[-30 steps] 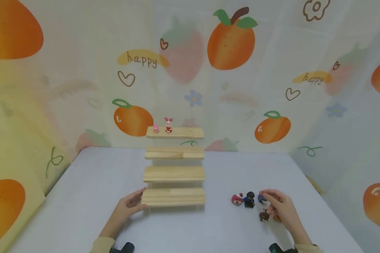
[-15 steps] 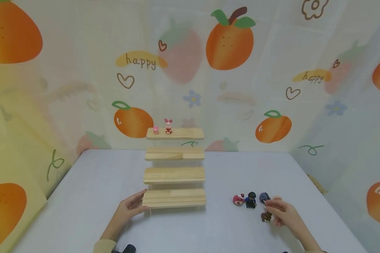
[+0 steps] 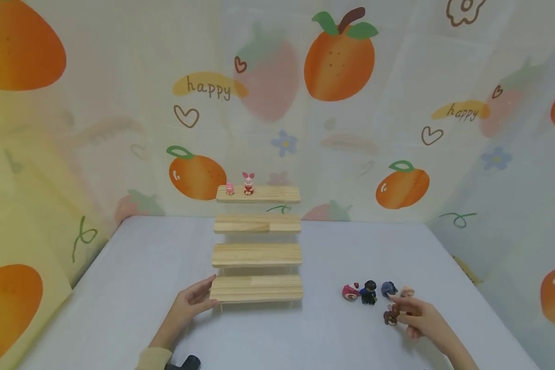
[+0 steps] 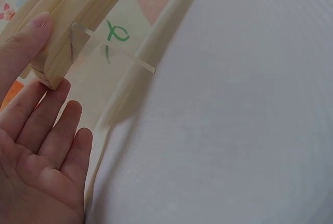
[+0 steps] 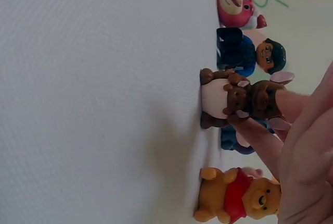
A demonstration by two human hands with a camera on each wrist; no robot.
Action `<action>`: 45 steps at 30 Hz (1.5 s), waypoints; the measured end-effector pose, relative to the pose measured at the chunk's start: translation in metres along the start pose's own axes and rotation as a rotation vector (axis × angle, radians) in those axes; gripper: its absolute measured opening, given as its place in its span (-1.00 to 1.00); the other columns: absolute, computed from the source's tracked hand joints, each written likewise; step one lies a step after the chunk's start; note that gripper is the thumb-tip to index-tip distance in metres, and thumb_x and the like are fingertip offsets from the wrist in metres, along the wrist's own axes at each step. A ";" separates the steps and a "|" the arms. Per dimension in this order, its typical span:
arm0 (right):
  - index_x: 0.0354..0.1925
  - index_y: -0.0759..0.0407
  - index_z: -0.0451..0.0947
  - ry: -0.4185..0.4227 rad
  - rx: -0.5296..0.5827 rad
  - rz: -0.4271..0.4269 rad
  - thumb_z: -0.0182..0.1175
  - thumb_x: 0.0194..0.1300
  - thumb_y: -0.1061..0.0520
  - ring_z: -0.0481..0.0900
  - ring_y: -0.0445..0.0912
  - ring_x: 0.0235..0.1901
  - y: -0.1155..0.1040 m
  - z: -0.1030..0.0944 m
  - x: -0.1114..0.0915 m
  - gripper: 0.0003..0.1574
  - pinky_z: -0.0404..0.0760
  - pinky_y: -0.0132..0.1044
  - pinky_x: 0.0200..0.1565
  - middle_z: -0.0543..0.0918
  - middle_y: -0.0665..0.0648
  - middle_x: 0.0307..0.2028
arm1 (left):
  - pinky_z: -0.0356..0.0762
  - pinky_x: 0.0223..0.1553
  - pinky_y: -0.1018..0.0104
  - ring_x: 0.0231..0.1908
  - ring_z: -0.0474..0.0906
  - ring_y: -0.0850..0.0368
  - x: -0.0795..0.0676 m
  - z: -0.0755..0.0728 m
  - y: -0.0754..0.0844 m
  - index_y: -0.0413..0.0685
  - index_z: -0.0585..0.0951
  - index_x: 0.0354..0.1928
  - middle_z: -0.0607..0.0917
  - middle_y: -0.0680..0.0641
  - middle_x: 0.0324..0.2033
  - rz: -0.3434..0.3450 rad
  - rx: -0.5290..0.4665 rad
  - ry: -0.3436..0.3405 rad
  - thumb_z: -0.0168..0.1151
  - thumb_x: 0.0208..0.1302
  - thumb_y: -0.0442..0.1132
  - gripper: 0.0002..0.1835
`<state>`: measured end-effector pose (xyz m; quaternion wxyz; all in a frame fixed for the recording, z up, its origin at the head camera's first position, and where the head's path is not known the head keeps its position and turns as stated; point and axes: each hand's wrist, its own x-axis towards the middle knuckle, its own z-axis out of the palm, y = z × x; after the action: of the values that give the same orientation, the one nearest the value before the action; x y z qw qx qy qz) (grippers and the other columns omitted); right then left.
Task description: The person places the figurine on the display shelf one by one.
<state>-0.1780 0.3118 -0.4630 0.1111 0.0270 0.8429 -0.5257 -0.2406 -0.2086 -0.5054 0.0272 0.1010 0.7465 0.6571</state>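
Note:
A wooden tiered display shelf stands left of the table's middle. My left hand grips the left end of its lowest board, thumb on one face and fingertips under the edge in the left wrist view. My right hand pinches a brown figurine with pink ears, a pale belly and a smaller brown figure at its chest; it looks upright on the table. Beside it are a Winnie the Pooh figurine in a red shirt, partly covered by the hand, and a blue figurine.
A pink bear figurine and a black-haired figurine in dark blue stand left of the right hand. A pale pink figurine is behind it. Two pink figurines, one a piglet, sit on the top board. Printed cloth hangs around the table.
My right hand has drawn back from the blue figurine towards the front right and come to the brown figurine. The left hand stays at the shelf.

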 end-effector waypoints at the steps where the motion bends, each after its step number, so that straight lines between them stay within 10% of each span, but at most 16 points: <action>1: 0.13 0.54 0.22 0.001 -0.003 -0.005 0.14 0.17 0.27 0.40 -0.16 -0.73 0.000 -0.001 0.001 -0.38 0.50 -0.34 -0.69 0.59 0.24 -0.30 | 0.25 0.10 0.30 0.15 0.24 -0.13 0.000 0.000 0.000 -0.40 0.32 0.15 0.33 -0.26 0.17 0.001 -0.006 -0.006 0.35 -0.04 -0.35 -0.33; 22: -0.05 0.50 0.40 0.136 -0.016 0.001 0.17 0.15 0.23 0.45 -0.09 -0.71 -0.008 0.007 0.004 -0.55 0.53 -0.30 -0.68 0.52 0.14 -0.55 | 0.27 0.07 0.39 0.13 0.28 -0.11 -0.001 0.001 -0.001 -0.39 0.34 0.13 0.35 -0.27 0.15 -0.003 0.003 0.017 0.36 -0.06 -0.36 -0.34; 45: -0.11 0.42 0.21 0.269 0.226 -0.067 0.16 0.18 0.26 0.41 -0.17 -0.73 -0.045 0.019 0.016 -0.59 0.46 -0.41 -0.70 0.59 0.15 -0.43 | 0.34 0.04 0.38 0.12 0.30 -0.09 0.001 -0.001 -0.006 -0.37 0.34 0.15 0.34 -0.27 0.16 0.001 -0.025 0.001 0.37 -0.05 -0.32 -0.32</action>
<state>-0.1983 0.2740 -0.4353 -0.0239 0.0812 0.7863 -0.6121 -0.2426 -0.2097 -0.5113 0.0277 0.1005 0.7382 0.6665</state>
